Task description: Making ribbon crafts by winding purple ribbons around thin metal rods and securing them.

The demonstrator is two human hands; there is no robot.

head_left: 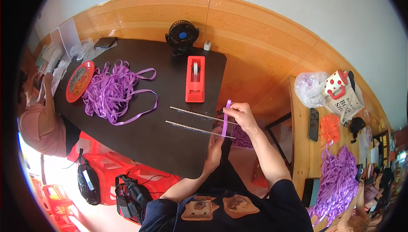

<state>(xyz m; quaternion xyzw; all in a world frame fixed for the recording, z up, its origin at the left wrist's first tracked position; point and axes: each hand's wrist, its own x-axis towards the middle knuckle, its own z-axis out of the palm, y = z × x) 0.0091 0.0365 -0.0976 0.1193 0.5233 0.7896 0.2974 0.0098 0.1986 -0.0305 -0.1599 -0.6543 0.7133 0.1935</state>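
Note:
My right hand pinches a short purple ribbon near its upper end, just past the table's right edge. The ribbon runs down across two thin metal rods, the upper rod and the lower rod, which lie on the dark table and jut over its edge. My left hand is beside the table edge, close to the ribbon's lower end; its fingers are partly hidden, so its grip is unclear. A loose heap of purple ribbon lies on the table to the left. Beyond the rods stands a red tape dispenser.
On the dark table are a red plate and a black fan. A wooden table at right bears more purple strips, a phone and bags. Another person sits at far left. Red stools and backpacks are below.

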